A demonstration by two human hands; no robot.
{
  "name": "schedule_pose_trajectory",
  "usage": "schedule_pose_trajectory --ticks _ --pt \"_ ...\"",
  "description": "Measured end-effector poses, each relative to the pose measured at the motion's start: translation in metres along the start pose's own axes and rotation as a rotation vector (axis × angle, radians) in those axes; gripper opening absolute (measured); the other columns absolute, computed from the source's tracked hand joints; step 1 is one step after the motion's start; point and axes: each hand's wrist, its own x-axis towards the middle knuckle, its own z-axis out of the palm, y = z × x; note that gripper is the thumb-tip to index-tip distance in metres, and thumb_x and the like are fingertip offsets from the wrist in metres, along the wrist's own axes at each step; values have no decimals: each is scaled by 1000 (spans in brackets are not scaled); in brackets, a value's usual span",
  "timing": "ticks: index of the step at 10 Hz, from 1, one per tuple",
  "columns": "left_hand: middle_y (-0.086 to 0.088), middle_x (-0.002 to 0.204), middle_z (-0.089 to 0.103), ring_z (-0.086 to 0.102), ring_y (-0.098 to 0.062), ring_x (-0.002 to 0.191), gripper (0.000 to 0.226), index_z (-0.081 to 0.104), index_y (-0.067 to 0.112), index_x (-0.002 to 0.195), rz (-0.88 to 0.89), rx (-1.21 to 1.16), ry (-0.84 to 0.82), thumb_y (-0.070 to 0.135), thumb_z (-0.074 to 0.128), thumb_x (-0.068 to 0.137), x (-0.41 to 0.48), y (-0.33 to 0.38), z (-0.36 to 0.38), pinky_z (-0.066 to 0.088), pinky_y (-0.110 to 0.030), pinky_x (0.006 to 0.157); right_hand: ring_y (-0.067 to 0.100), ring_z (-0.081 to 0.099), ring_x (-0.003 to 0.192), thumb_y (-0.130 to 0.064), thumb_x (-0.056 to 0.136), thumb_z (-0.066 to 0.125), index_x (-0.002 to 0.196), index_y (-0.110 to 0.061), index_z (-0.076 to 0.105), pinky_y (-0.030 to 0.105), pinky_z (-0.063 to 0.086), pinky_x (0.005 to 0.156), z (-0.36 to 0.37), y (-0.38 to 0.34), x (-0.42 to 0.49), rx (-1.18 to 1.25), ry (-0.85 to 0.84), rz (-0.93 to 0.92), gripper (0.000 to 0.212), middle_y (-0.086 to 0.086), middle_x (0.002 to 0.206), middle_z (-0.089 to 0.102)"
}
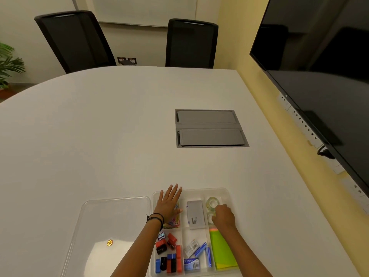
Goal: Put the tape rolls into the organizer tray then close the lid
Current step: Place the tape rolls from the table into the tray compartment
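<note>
Head view: right hand (223,215) curls over a half-hidden tape roll (210,216), grip unclear; left hand (168,204) spread flat.

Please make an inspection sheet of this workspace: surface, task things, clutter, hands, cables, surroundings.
Surface: white table with a closed grey hatch.
Job's things: two clear tape rolls in the far-right compartment of the organizer tray; lid off, lying left of it.
Clutter: stationery fills the other compartments.
Hands: left hand flat on the tray; right hand on the nearer roll, grip unclear.
Cables: nothing seen on the table.
Surroundings: two chairs, wall screen, plant.
</note>
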Motion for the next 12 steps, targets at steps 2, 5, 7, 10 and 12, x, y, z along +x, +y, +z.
schedule_pose_trajectory --ticks 2,5,7,10,12 --pt "-7 159 -15 -12 -26 147 76 -10 19 148 5 -3 5 43 41 97 -1 -1 0 -7 -49 118 26 54 110 -29 91 57 114 -6 52 31 46 85 3 4 -2 123 23 -30 33 15 121 53" --pt "-7 159 -15 -12 -27 147 76 -10 19 148 2 -8 4 43 41 96 0 -1 1 -7 -49 118 26 56 111 -28 98 41 118 -6 50 30 48 87 2 1 -6 75 14 58 31 15 124 54" --pt "-7 159 -15 -12 -26 147 77 -10 19 148 4 -13 7 43 42 96 0 -1 2 -7 -49 118 30 57 108 -18 96 42 116 -2 52 31 47 85 0 -3 -2 171 11 45 27 18 121 55" --pt "-7 159 -15 -12 -26 147 77 -9 19 148 7 -22 8 43 42 96 0 -1 1 -7 -49 118 29 57 109 -12 92 52 113 -6 52 31 47 85 4 2 -2 155 -52 48 22 17 122 55" --pt "-7 159 -15 -12 -27 147 77 -10 18 148 7 -16 10 43 42 96 -1 -1 1 -7 -49 118 24 59 98 -7 93 47 82 -14 53 29 40 70 1 1 -2 129 0 20 14 14 111 59"
